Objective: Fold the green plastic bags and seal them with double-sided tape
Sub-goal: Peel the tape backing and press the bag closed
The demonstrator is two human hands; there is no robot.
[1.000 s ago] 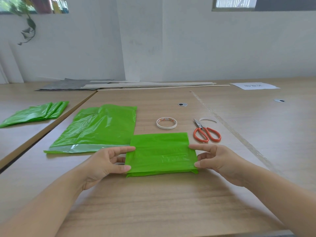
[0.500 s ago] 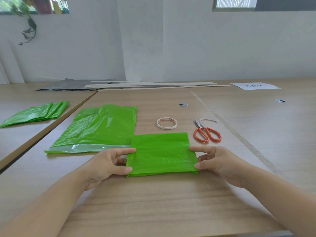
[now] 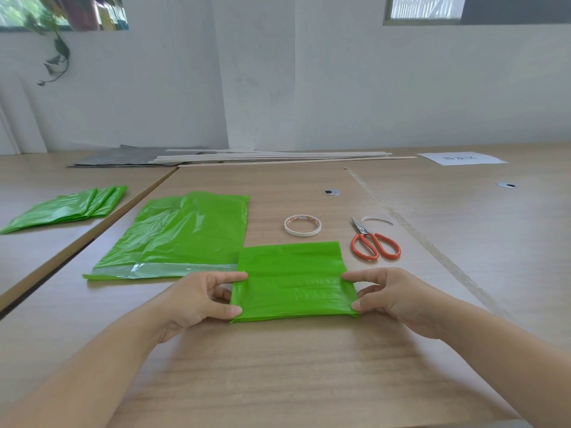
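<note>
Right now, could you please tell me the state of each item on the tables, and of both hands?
Folded bag: folded, flat on the table, held at both ends.
Left hand: fingers grip its left edge.
Right hand: fingers grip its right edge.
Unfolded bag: spread flat.
Bag stack: folded, on the left table.
Tape roll: lying flat.
Scissors: closed.

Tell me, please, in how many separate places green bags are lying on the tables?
3: a folded bag gripped by the left hand and right hand, a flat bag left of it, a folded pile far left. Layers may hide more.
</note>
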